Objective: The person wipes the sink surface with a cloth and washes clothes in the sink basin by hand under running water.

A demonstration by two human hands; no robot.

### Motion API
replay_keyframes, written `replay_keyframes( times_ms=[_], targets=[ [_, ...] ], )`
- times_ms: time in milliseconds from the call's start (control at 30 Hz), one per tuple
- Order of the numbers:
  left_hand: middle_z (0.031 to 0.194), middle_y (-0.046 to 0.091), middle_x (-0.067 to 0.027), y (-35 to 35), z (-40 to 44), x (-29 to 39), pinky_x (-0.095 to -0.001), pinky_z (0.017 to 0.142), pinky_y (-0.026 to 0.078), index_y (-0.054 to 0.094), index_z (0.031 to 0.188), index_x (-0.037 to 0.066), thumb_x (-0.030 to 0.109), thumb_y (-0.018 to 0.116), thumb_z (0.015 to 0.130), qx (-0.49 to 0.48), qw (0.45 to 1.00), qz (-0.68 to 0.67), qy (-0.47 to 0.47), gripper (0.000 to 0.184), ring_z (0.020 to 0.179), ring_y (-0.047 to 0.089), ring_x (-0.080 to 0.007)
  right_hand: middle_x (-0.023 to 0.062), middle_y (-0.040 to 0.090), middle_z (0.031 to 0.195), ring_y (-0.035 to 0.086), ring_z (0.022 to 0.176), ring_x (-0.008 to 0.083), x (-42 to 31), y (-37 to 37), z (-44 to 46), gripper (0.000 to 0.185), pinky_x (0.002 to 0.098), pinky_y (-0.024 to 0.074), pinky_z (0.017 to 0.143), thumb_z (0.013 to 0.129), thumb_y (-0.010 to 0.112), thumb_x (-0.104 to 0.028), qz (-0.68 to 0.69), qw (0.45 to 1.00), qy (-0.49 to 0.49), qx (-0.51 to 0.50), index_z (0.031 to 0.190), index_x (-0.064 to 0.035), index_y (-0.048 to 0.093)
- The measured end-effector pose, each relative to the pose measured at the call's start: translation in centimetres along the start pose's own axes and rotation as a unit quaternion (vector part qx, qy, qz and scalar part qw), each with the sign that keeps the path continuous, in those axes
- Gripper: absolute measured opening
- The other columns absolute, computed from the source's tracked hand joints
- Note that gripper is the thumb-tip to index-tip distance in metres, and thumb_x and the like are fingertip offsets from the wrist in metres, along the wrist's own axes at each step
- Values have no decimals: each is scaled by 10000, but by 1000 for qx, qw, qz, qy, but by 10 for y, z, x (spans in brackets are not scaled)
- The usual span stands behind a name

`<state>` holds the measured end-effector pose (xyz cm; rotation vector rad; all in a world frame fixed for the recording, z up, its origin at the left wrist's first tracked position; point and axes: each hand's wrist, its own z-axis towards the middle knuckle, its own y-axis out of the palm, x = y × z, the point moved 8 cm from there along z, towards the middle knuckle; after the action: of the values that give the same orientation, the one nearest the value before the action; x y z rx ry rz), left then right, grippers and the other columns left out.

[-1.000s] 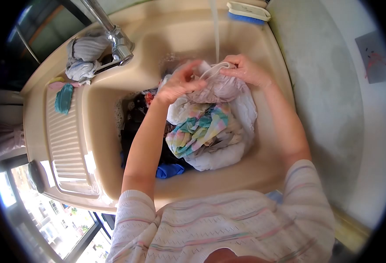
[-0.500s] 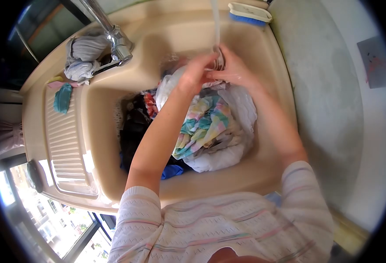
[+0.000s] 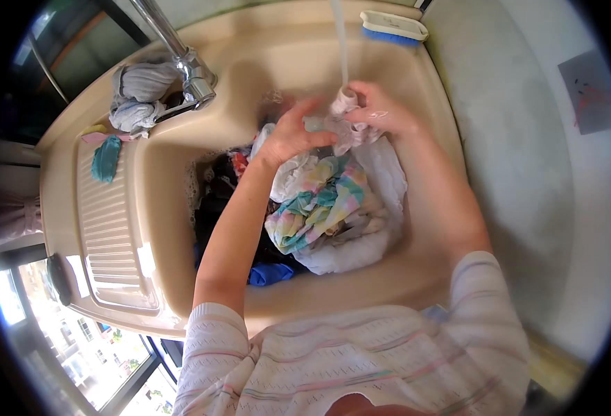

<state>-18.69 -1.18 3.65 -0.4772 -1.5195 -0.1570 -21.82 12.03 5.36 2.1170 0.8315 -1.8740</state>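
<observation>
A stream of water (image 3: 341, 45) falls onto a wet pale pink cloth (image 3: 349, 132) at the back of the beige sink (image 3: 423, 229). My right hand (image 3: 383, 111) grips that cloth, its bunched top under the stream. To the left, my left hand (image 3: 295, 133) has its fingers spread and holds nothing, thumb pointing toward the cloth. Below the hands lie a checked multicoloured cloth (image 3: 319, 208), white fabric (image 3: 347, 256), dark clothes (image 3: 215, 201) and a blue cloth (image 3: 271, 274).
A chrome tap (image 3: 196, 78) stands at the back left beside grey cloths (image 3: 142, 87). A teal cloth (image 3: 106, 159) lies on the ribbed drainboard (image 3: 111, 236). A brush (image 3: 394, 26) with blue bristles rests on the back right rim. A wall (image 3: 527, 173) borders the right side.
The pink cloth is now bunched up under the water in my right hand. My left hand joined the right half a second ago and has since moved away to the left, fingers spread.
</observation>
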Motion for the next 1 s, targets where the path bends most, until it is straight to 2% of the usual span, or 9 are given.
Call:
replay_keyframes(
  times_ms=[133,233,333,433,533,667,767,867,1000],
  targets=[
    [1187,487,-84,22,-10,67,-311,976,329,334,1309,28,205,838,548,-113,976,-182,27,929,1120,437,-181,58,610,876,577,785,132,-97,-2,-22,319,259,468,708,709,626,-59,48,994,-97,29,1006,27,547],
    [1197,477,-70,20,-28,86,-305,981,322,333,1298,11,202,843,540,-47,967,-241,65,933,1120,430,-175,54,603,858,580,752,124,-107,-3,-19,256,253,472,664,717,611,-57,176,980,-68,68,954,29,565],
    [1075,543,-51,32,-41,48,-304,881,406,422,1208,15,144,801,605,34,941,-336,3,724,982,513,-161,58,593,700,572,583,138,-59,14,1,130,264,476,548,733,599,-61,366,916,-52,154,835,19,595],
    [928,593,-54,46,-50,3,-330,780,460,513,1076,26,100,732,659,99,888,-438,-100,477,832,573,-172,27,599,733,566,608,107,15,43,34,145,219,447,518,792,607,-142,316,931,-16,181,857,-13,596],
    [758,578,-39,39,-70,-19,-342,670,455,550,1013,46,142,618,707,121,837,-496,-195,327,680,553,-183,27,609,866,580,762,118,2,63,15,284,258,468,613,840,588,-275,325,942,30,75,1023,-60,552],
    [574,422,-8,39,-91,13,-291,499,285,543,1016,46,301,551,703,14,739,-652,-169,404,494,349,-139,100,540,1127,520,1043,257,35,65,11,562,455,423,846,824,512,-527,535,844,-30,-29,1232,-158,396],
    [569,405,-8,58,-100,41,-299,502,284,521,1035,34,322,537,710,-52,709,-693,-119,435,477,340,-140,137,495,1188,504,1061,314,-32,125,-17,654,474,448,843,764,531,-598,581,788,-118,-166,1226,-154,404],
    [561,397,-17,73,-108,55,-306,492,282,498,1045,37,358,529,718,-88,677,-725,-91,459,437,319,-139,165,438,1252,483,1081,350,-75,133,-34,614,470,481,814,750,617,-519,611,754,-144,-194,1192,-135,430],
    [547,385,-18,75,-118,72,-283,468,273,493,1052,56,362,532,774,-107,709,-692,-84,416,419,309,-128,143,593,932,599,786,286,-81,107,-25,364,367,527,683,721,670,-174,540,806,-117,-211,1039,-74,523]
  ],
)
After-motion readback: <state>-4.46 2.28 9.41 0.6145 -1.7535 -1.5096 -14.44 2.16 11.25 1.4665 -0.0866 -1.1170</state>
